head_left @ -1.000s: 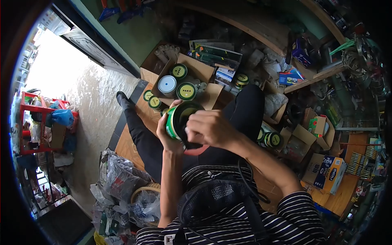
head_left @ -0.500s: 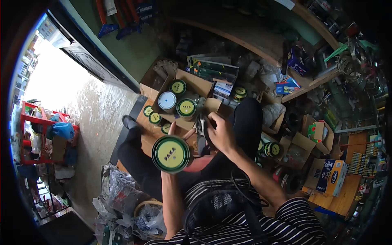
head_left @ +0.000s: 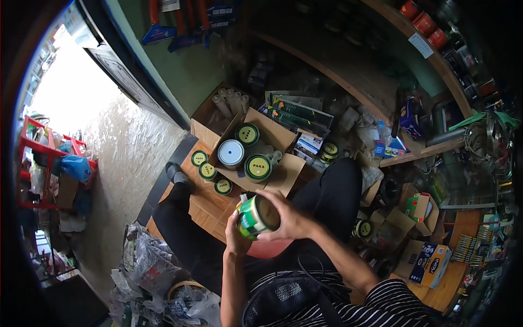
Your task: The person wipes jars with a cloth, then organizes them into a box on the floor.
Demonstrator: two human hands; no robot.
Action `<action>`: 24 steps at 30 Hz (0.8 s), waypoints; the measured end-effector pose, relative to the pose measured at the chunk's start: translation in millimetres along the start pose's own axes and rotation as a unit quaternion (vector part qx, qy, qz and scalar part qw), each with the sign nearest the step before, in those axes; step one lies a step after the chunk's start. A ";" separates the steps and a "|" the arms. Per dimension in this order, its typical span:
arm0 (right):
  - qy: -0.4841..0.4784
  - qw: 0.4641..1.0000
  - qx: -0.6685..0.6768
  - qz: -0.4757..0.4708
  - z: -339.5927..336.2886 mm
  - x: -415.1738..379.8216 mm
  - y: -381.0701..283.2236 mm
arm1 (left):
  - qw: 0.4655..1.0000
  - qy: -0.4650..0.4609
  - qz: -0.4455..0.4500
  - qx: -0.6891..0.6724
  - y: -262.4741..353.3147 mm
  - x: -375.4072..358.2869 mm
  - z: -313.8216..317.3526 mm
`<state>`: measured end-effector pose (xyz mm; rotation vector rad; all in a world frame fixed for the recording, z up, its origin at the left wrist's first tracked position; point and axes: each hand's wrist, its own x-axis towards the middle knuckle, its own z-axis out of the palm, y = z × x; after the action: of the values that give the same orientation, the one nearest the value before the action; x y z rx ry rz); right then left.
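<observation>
A green and yellow tin can [head_left: 251,219] is tilted on its side above my lap, its printed wall facing left and a dull brownish end towards the right. My left hand [head_left: 235,235] grips the can from the left, thumb up along its wall. From the other side, my right hand [head_left: 291,219] is wrapped over the top and under the right end. Something small, dark and white, shows at the can's upper edge; I cannot make out what it is. Just beyond, an open cardboard box [head_left: 289,173] holds PAKA tins [head_left: 258,167] and a tin with a pale blue-white lid [head_left: 231,153].
Several smaller PAKA tins [head_left: 207,171] stand on the brown tiled floor left of the box. Plastic bags [head_left: 147,261] lie by my left leg. A red rack [head_left: 46,144] stands near the bright doorway. Cartons [head_left: 422,261] and crowded shelves fill the right side.
The can has turned from lid-up in my left hand to lying sideways. My right hand has come down from beside the box onto the can. The camera view has shifted slightly.
</observation>
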<state>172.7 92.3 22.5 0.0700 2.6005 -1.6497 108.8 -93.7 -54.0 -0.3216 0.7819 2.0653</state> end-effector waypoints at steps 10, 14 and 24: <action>0.290 0.920 -0.206 0.163 -70.2 129.8 178.3 | 0.948 0.132 0.130 0.260 90.9 69.0 -44.5; 0.055 0.886 -0.450 0.096 -89.5 142.7 242.0 | 0.926 0.242 0.163 0.241 87.8 75.3 -53.7; -0.130 0.860 -0.493 -0.018 -62.9 148.1 278.7 | 0.880 0.293 0.246 0.281 88.1 101.4 -47.9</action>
<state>43.1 268.8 -213.4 -0.2323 2.8532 -0.1402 -24.6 -95.0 -104.6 -0.4557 1.9547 2.0771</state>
